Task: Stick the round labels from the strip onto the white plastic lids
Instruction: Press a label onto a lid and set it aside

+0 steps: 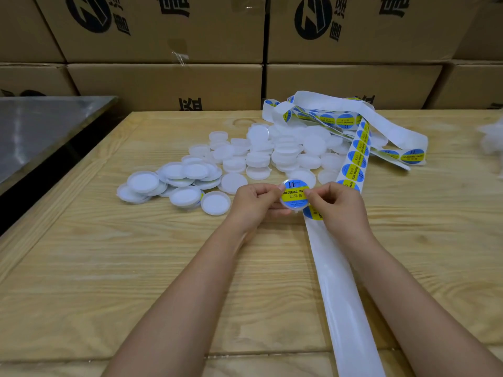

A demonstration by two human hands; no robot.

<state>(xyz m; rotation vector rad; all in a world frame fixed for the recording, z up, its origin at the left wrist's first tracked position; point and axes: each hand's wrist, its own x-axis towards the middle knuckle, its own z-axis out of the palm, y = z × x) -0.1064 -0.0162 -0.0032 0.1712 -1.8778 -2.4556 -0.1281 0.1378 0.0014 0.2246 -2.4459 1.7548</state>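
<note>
Just above the wooden table point(109, 268), both hands hold one white plastic lid point(294, 206) that carries a round blue and yellow label point(294, 193). My left hand point(254, 204) grips its left edge. The fingers of my right hand point(336, 205) press on the label's right side. The label strip point(356, 156) runs from a tangled heap at the back down under my right hand. Its bare white backing point(343, 295) trails to the table's front edge. A pile of white lids point(258, 156) lies behind my hands.
Stacked cardboard boxes point(168, 85) wall off the back of the table. A metal surface point(40, 126) stands at the left. A crumpled white plastic bag point(492, 140) lies at the right edge. Separate lids point(143, 182) sit at the left of the pile.
</note>
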